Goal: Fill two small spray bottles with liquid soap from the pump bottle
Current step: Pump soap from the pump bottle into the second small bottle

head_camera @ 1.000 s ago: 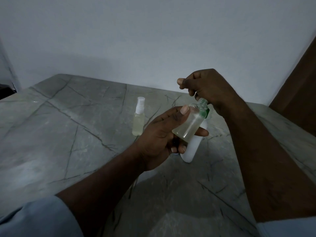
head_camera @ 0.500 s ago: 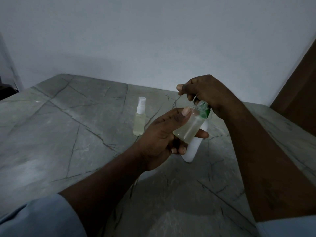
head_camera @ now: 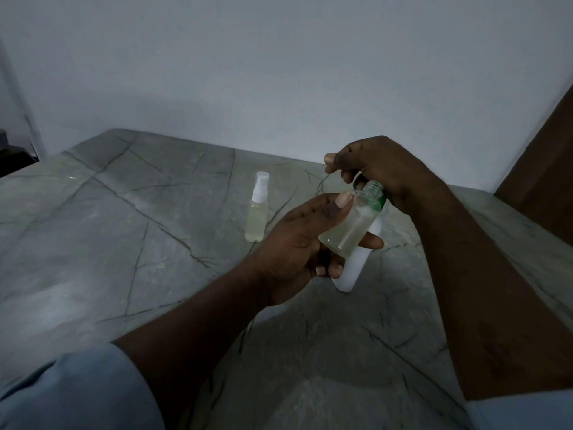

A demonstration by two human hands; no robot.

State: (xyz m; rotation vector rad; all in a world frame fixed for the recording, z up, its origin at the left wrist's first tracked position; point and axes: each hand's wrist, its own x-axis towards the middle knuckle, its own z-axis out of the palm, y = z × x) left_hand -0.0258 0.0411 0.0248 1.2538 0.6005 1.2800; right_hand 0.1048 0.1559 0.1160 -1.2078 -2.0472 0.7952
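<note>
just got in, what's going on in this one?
A person is filling a small bottle with soap. The left hand holds an uncapped spray bottle, tilted and roughly half full of pale liquid, with its open neck up at the top of the white pump bottle. The right hand is curled over the pump head. Whether soap is flowing cannot be told. A capped spray bottle, already holding pale liquid, stands upright on the table.

grey veined stone tabletop (head_camera: 124, 243): smooth, dull sheen | small clear plastic bottle (head_camera: 347, 231): glossy | white plastic pump bottle (head_camera: 352, 274): matt
</note>
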